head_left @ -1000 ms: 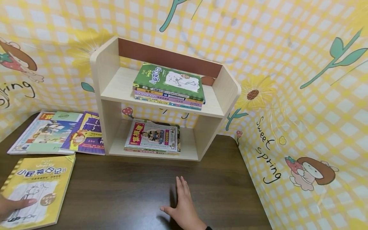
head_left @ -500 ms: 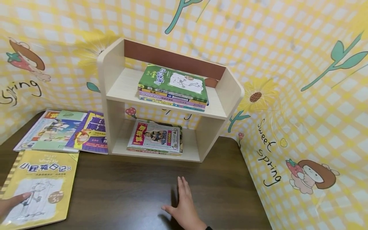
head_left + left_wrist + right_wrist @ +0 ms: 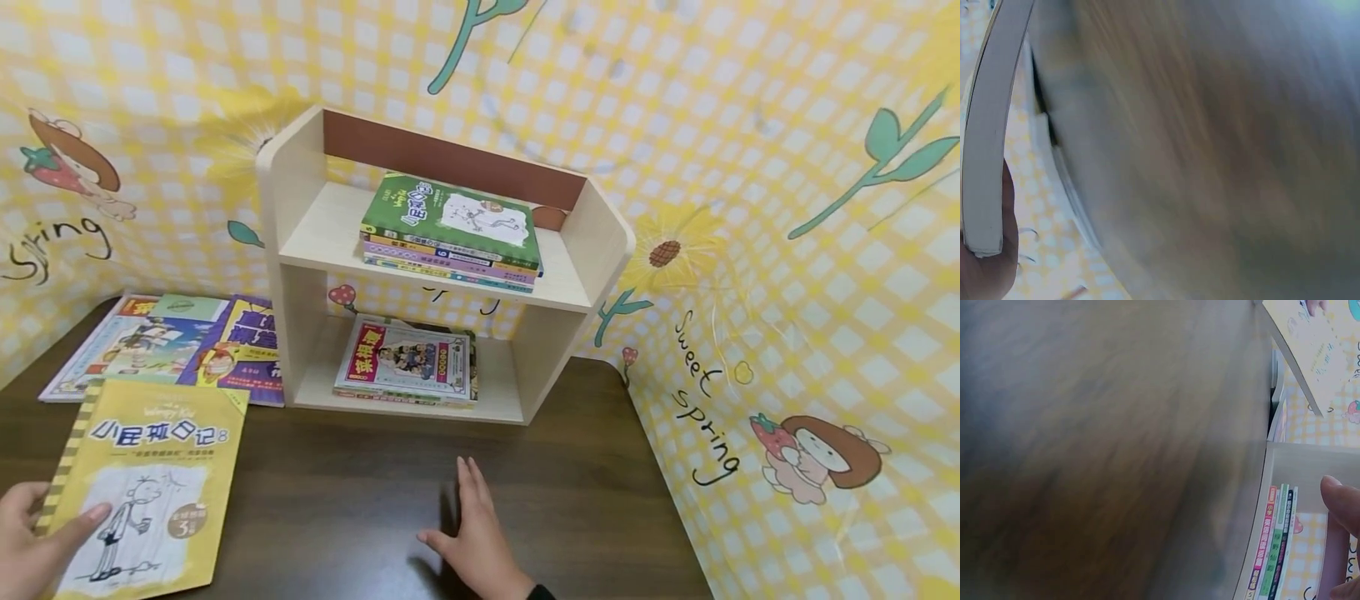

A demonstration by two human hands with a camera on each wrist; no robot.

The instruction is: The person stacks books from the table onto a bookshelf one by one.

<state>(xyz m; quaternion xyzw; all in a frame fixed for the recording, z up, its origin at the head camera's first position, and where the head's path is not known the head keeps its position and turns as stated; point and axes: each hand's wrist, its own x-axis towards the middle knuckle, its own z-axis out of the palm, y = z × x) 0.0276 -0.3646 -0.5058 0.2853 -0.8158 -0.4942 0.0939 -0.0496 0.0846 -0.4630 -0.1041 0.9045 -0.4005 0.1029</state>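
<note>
My left hand grips a yellow paperback book by its left edge, thumb on the front cover and fingers around the spine side. The cover faces up, with a cartoon figure on it. Edge-on in the left wrist view, the book's page block sits in the curled hand. My right hand is low at the front of the dark table, fingers straight, thumb spread, nothing in it. It is nearest the two-tier wooden shelf behind it.
A green book tops a stack on the upper shelf. Another stack, with a red-and-white comic uppermost, lies on the lower shelf. Left of the shelf, a blue-and-green book and a purple book lie on the dark wood table.
My left hand has brought the yellow book to the right and tilted it more toward the view; its top now overlaps the books behind. My right hand stays in place.
</note>
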